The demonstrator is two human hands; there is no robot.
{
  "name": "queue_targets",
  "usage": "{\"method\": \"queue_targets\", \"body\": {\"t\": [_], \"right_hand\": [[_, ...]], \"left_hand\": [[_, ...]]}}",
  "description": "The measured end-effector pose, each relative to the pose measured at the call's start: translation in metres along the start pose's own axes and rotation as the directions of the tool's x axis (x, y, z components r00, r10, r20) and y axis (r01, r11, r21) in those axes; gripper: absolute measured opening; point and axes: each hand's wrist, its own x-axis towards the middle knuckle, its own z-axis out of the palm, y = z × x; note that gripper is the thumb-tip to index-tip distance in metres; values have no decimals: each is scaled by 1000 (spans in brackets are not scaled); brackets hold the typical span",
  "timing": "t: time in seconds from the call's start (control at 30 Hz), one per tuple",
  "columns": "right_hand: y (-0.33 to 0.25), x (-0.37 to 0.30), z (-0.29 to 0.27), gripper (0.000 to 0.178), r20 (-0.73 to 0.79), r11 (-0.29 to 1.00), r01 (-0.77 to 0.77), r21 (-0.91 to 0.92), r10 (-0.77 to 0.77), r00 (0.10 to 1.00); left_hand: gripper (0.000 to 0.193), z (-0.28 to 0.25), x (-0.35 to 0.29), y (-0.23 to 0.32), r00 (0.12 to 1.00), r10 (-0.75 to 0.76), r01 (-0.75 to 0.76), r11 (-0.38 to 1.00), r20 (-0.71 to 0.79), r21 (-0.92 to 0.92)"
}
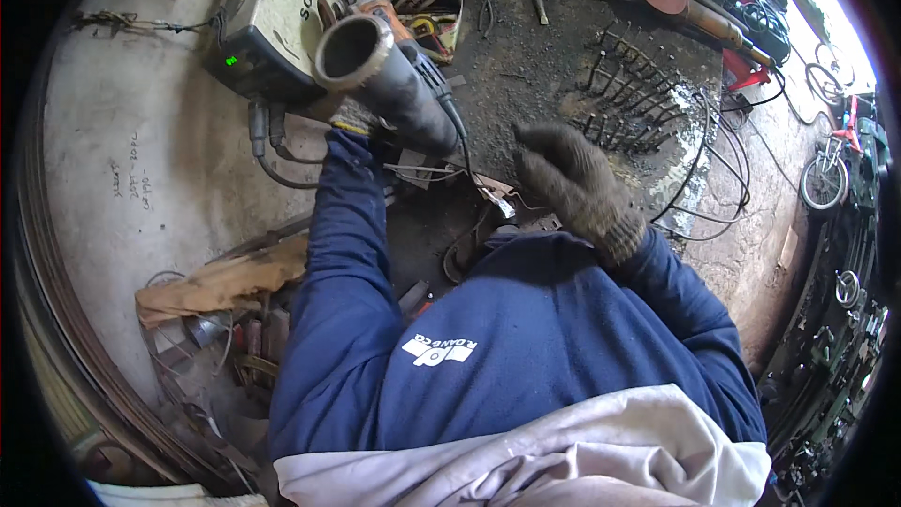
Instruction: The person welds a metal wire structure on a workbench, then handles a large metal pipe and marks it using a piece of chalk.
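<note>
A dark metal pipe (416,105) with a bright, rough-edged open end is raised in front of me, tilted toward my view. Behind it is my left hand (355,119); its glove's pale cuff shows and the pipe hides the fingers. The hand appears to grip the pipe from its far side. To the right, apart from the pipe, my right hand (574,178) wears a dirty knitted glove. Its thumb and fingers are apart, with nothing held. Just beyond the pipe's open end lies an orange power tool (380,11), partly covered by the pipe.
A welding machine (267,23) with cables stands at the left. An open case (441,2) holds a tape measure (427,35). An angle grinder (709,21) with a red disc lies at the far right. Metal rods (629,84) and looped cable (727,174) are beyond my right hand.
</note>
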Motion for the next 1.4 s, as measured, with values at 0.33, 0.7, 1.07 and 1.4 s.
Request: {"method": "queue_targets", "body": {"t": [0.33, 0.7, 1.07, 1.4], "right_hand": [[-67, 161, 53, 88, -193, 930, -50, -363, -23, 981], [-4, 158, 30, 46, -212, 950, 12, 313, 58, 976], [19, 155, 32, 47, -81, 670, -117, 733, 257, 963], [36, 146, 32, 48, -56, 720, -234, 653, 354, 933]], "left_hand": [[41, 13, 8, -8, 998, 67, -66, 996, 19, -67], [43, 14, 6, -7, 986, 145, -126, 973, 84, -195], [44, 15, 12, -8, 979, 171, -139, 957, 107, -256], [43, -15, 50, 16, 840, 188, 93, 874, 509, -477]]}}
